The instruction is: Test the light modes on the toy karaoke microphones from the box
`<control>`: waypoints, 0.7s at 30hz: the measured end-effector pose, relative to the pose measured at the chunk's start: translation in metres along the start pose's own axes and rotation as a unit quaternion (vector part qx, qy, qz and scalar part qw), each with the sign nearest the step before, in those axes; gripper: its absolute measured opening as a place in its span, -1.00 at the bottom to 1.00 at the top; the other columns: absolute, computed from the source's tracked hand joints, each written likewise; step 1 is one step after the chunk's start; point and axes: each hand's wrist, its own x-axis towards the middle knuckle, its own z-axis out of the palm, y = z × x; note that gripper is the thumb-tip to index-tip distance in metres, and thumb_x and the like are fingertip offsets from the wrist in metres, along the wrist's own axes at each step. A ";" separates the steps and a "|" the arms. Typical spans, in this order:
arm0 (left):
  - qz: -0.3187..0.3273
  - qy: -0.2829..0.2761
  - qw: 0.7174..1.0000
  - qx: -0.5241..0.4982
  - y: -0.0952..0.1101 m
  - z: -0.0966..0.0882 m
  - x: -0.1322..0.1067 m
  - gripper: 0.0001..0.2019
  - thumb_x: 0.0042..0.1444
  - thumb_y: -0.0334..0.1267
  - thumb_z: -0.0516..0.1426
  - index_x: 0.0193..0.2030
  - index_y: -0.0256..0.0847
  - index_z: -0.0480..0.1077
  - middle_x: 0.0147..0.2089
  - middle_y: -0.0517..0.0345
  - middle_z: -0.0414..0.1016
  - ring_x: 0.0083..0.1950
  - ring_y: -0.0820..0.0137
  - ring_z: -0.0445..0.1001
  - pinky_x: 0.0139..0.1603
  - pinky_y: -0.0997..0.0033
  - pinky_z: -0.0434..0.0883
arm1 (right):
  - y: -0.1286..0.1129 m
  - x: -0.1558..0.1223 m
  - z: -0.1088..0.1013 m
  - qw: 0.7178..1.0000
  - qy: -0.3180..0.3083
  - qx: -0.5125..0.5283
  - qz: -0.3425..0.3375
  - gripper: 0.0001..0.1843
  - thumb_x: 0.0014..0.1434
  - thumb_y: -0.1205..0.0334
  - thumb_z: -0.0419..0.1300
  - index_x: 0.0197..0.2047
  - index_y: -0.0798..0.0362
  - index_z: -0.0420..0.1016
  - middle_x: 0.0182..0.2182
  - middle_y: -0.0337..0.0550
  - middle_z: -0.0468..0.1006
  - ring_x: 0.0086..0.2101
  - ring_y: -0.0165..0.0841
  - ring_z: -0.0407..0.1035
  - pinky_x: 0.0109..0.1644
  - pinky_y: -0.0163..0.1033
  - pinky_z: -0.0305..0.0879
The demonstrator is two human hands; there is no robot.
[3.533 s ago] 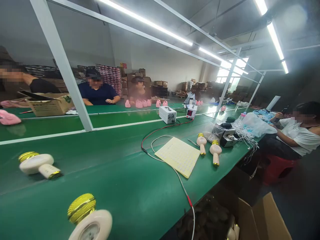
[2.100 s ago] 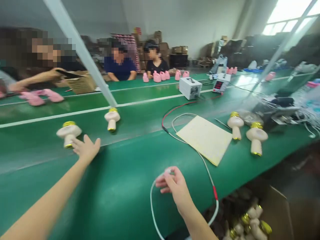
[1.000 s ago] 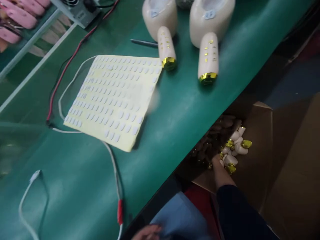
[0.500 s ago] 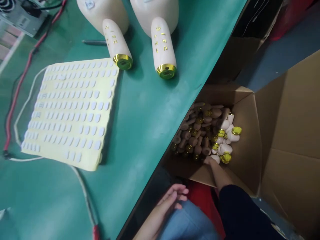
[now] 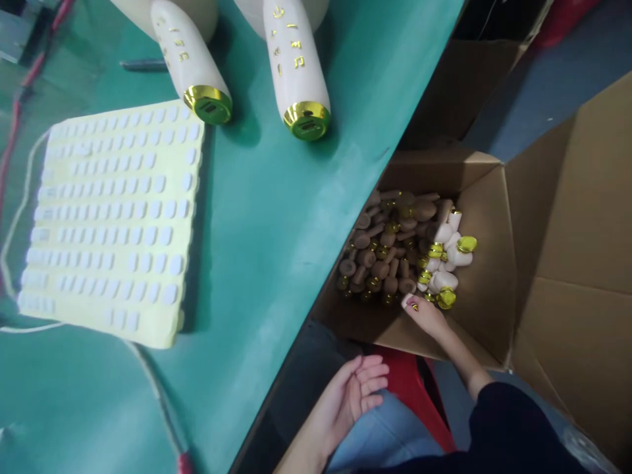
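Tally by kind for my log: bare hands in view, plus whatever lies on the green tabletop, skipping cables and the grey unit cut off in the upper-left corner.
Bare hands: 2 (left hand, right hand)
Gold-tipped cream handheld devices: 2, both cut off at the top
Yellow sticker pad: 1
Dark pen-like tool: 1
Total: 6

Your right hand (image 5: 425,316) grips a cream, gold-trimmed handheld device (image 5: 405,301), mostly hidden from you, at the near side of the cardboard box (image 5: 488,263), where similar gold-capped devices (image 5: 446,282) lie jumbled at mixed angles, those on the left in shadow.
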 end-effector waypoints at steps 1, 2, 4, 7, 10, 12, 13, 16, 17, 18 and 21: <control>-0.024 0.011 1.000 -0.005 -0.004 0.006 0.007 -0.66 0.33 -0.15 0.01 -0.06 -0.38 0.48 -0.10 -0.08 0.58 -0.17 0.39 0.55 -0.25 0.46 0.42 | -0.005 -0.023 -0.004 1.000 -0.005 0.010 -0.024 -0.85 0.26 0.28 0.14 -0.14 0.10 0.49 -0.09 0.00 0.55 -0.07 -0.19 0.46 0.08 0.03 0.35; -0.041 0.014 0.999 -0.007 -0.009 0.012 0.012 -0.61 0.34 -0.08 -0.01 -0.06 -0.39 0.47 -0.10 -0.08 0.58 -0.16 0.37 0.55 -0.25 0.45 0.43 | -0.011 -0.049 -0.006 0.998 -0.011 0.030 -0.061 -0.81 0.24 0.29 0.12 -0.10 0.05 0.49 0.02 0.00 0.52 0.02 -0.19 0.41 0.15 -0.02 0.30; -0.038 0.002 0.999 -0.014 -0.017 0.023 0.018 -0.55 0.31 0.03 -0.01 -0.06 -0.38 0.45 -0.12 -0.08 0.58 -0.17 0.35 0.55 -0.22 0.41 0.45 | -0.028 -0.100 -0.005 0.986 -0.031 0.080 -0.144 -0.79 0.20 0.22 0.13 -0.10 -0.02 0.49 0.17 -0.06 0.42 0.15 -0.21 0.31 0.22 -0.11 0.23; 0.042 -0.004 0.999 -0.032 -0.018 0.035 0.012 -0.71 0.25 -0.11 0.12 -0.09 -0.32 0.45 -0.10 -0.05 0.59 -0.14 0.34 0.56 -0.14 0.38 0.47 | -0.041 -0.142 -0.004 0.908 -0.161 0.262 -0.284 -0.59 0.19 0.06 0.16 0.10 -0.06 0.43 0.27 0.01 0.31 0.20 -0.10 0.27 0.21 -0.01 0.23; 0.082 0.076 0.994 0.002 -0.008 0.037 -0.002 -0.91 0.12 -0.29 0.21 -0.30 -0.28 0.44 -0.20 -0.02 0.61 -0.21 0.31 0.58 -0.18 0.34 0.50 | -0.024 -0.112 -0.017 0.913 -0.200 0.320 -0.158 -0.30 0.28 -0.14 0.00 0.41 -0.12 -0.01 0.35 0.08 0.18 0.03 -0.12 0.45 -0.02 -0.03 0.42; 0.090 0.109 0.987 0.076 -0.003 0.030 -0.010 -0.83 0.05 -0.25 0.25 -0.42 -0.31 0.43 -0.36 -0.01 0.58 -0.36 0.35 0.55 -0.30 0.39 0.48 | -0.002 -0.064 -0.030 0.983 -0.031 0.142 0.109 -0.42 0.35 -0.09 -0.09 0.38 -0.19 0.04 0.32 -0.03 0.24 0.01 -0.17 0.46 0.01 -0.08 0.42; 0.097 0.111 0.982 0.120 -0.003 0.024 -0.014 -0.76 0.02 -0.18 0.27 -0.47 -0.32 0.42 -0.45 0.01 0.54 -0.44 0.39 0.51 -0.36 0.43 0.46 | 0.009 -0.039 -0.036 0.980 0.027 0.080 0.180 -0.38 0.33 -0.03 0.01 0.39 -0.09 0.03 0.36 0.07 0.14 0.15 -0.06 0.32 0.12 0.01 0.33; 0.093 0.110 0.963 0.229 -0.011 0.004 -0.024 -0.61 -0.10 0.03 0.29 -0.57 -0.29 0.35 -0.64 0.15 0.36 -0.65 0.49 0.32 -0.58 0.50 0.28 | 0.036 0.018 -0.040 0.958 0.076 -0.020 0.277 -0.38 0.28 0.12 0.18 0.34 0.04 0.13 0.36 0.15 0.05 0.23 0.05 0.16 0.22 0.23 0.16; 0.085 0.109 0.957 0.254 -0.016 -0.001 -0.028 -0.61 -0.12 0.05 0.28 -0.57 -0.27 0.33 -0.66 0.18 0.33 -0.67 0.50 0.28 -0.61 0.50 0.24 | 0.042 0.027 -0.039 0.954 0.076 -0.042 0.288 -0.43 0.28 0.14 0.19 0.30 0.05 0.19 0.32 0.12 0.13 0.19 0.02 0.20 0.20 0.24 0.19; 0.078 0.100 0.952 0.277 -0.021 -0.004 -0.032 -0.63 -0.11 0.04 0.26 -0.54 -0.25 0.32 -0.65 0.20 0.32 -0.66 0.48 0.28 -0.61 0.49 0.23 | 0.045 0.032 -0.037 0.951 0.077 -0.063 0.293 -0.49 0.28 0.14 0.19 0.26 0.04 0.25 0.27 0.07 0.23 0.15 -0.03 0.26 0.18 0.21 0.23; 0.101 0.076 0.919 0.373 -0.031 -0.006 -0.051 -0.81 -0.09 -0.17 0.23 -0.38 -0.22 0.40 -0.54 0.20 0.39 -0.52 0.41 0.33 -0.48 0.43 0.31 | 0.041 0.026 -0.040 0.954 0.090 -0.111 0.263 -0.57 0.31 0.11 0.16 0.19 0.06 0.32 0.12 0.03 0.40 0.03 -0.12 0.38 0.11 0.14 0.31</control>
